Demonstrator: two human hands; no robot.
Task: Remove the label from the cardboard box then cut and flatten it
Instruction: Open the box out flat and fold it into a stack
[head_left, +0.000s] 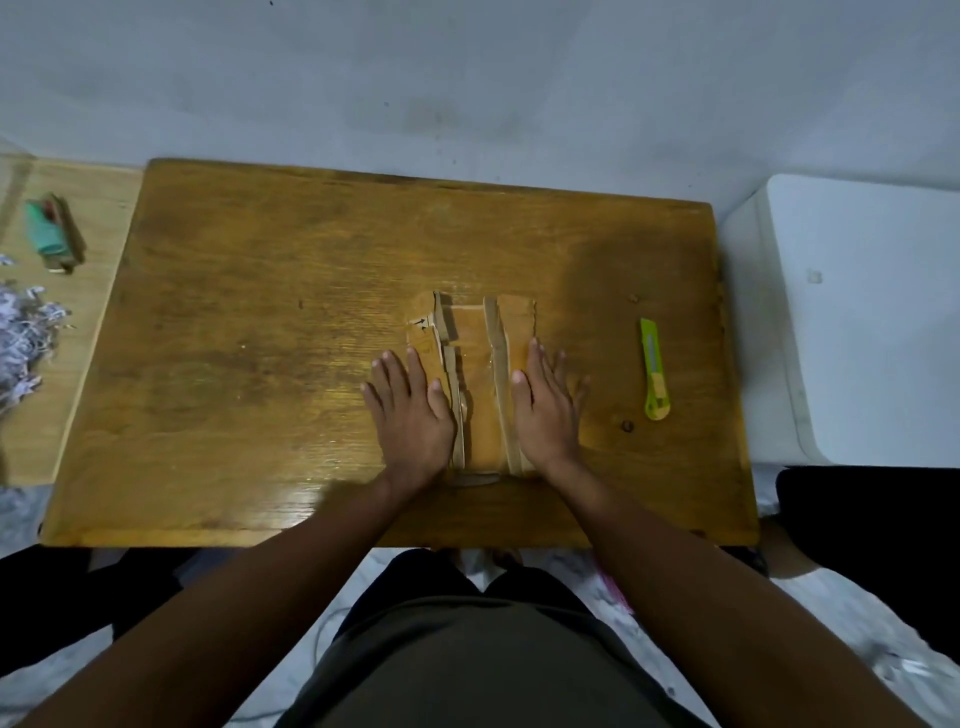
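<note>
A cut-open brown cardboard box lies flat in the middle of the wooden table, its panels spread side by side. My left hand rests palm down on its left panel, fingers spread. Palm down too, my right hand presses on the right panel. Neither hand holds anything. A lime-green utility knife lies on the table to the right of the box, a hand's width from my right hand.
A lighter wooden surface on the left carries a green lighter-like object and a pile of shredded paper. A white box-shaped object stands to the right of the table. The wall is behind.
</note>
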